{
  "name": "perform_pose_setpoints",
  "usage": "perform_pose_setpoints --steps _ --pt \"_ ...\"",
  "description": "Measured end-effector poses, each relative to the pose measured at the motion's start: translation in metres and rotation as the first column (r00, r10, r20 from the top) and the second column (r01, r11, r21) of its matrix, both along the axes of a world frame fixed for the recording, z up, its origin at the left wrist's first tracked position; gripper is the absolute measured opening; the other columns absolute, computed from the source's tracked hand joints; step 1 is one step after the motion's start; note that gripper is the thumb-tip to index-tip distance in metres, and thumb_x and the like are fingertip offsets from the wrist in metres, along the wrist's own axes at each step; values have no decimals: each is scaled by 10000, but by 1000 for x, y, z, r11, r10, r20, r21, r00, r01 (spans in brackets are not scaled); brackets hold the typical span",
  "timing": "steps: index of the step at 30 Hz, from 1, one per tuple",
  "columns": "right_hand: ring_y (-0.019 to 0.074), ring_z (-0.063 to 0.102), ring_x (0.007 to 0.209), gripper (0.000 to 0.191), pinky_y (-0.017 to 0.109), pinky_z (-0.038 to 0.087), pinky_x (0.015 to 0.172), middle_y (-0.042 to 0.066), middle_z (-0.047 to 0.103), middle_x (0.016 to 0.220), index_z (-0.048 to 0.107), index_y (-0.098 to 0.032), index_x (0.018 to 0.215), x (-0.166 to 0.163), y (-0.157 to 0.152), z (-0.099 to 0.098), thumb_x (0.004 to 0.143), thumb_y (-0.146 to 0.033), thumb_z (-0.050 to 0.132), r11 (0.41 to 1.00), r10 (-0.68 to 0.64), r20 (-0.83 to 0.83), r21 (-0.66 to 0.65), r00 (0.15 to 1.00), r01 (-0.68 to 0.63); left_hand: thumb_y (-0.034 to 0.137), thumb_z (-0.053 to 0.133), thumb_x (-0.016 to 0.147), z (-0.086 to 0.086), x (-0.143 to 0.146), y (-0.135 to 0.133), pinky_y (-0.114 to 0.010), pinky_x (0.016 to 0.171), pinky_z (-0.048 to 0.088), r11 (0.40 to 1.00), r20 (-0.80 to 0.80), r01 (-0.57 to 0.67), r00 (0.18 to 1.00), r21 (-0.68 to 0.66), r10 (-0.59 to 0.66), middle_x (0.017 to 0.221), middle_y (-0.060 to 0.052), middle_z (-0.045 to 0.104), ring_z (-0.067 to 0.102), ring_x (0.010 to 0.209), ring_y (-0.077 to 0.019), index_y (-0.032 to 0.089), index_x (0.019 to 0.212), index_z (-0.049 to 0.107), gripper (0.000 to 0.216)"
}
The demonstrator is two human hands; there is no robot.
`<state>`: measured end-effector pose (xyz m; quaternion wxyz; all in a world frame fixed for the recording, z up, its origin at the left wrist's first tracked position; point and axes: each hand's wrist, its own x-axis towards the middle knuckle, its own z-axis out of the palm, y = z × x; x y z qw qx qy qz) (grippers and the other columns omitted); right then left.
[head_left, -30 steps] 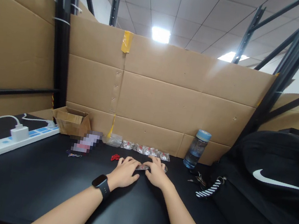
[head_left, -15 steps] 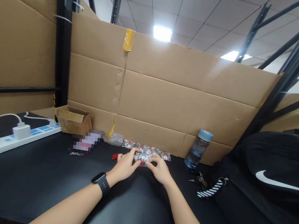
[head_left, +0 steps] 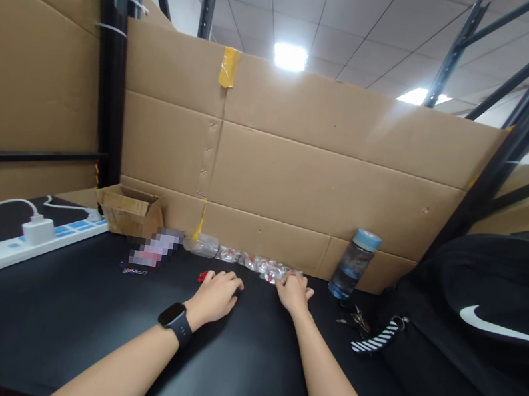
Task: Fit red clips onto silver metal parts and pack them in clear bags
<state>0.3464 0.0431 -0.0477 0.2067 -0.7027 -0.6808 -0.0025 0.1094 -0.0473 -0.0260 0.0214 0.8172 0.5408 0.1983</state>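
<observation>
Left hand [head_left: 217,291] flat on black table [head_left: 72,314], fingers loose, holds nothing. Right hand [head_left: 294,292] spread, fingertips touch small clear plastic packets with red bits [head_left: 273,272]. Looks like lining-up step. Thin packets need fingertip pinch.

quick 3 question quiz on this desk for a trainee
1. True or false: the bottle stands between the packets and the bag.
2. Which wrist bears the watch?
3. At the fingertips of the right hand lie: A packets, B scissors, C cups.

Key: 1 true; 2 left; 3 A
</observation>
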Motion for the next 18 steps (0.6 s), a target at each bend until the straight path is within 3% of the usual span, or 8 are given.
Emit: perform_pose_setpoints --steps 6,9,13,18 --pt "338 506 1154 400 488 391 910 175 573 1247 587 -192 1200 0 -14 11 915 -467 525 997 16 42 79 999 -19 119 520 830 -5 -5 7 -374 960 407 994 74 103 992 -21 -101 1134 -80 659 594 1071 -246 245 1091 677 329" --pt "319 562 1100 400 416 432 874 179 596 1215 622 -172 1162 14 -19 19 905 -464 532 994 113 23 11 993 -113 93 532 815 -5 -7 9 -331 962 425 994 112 109 988 20 -110 1169 -91 646 597 1094 -234 227 1152 667 386" --pt "269 637 984 303 331 455 847 117 687 1082 717 -189 1026 39 -27 23 753 -319 706 930 347 -41 -117 937 -350 155 542 855 -1 -9 6 -394 971 416 999 74 -29 997 15 28 1115 -97 691 619 1076 -270 234 1068 712 284" --pt "216 683 863 268 271 475 776 63 738 926 756 -207 955 51 -32 24 689 -199 724 919 370 -96 -107 924 -379 119 527 850 1 -12 8 -344 905 448 998 113 -5 993 -57 12 960 -74 749 679 963 -243 230 896 750 253"
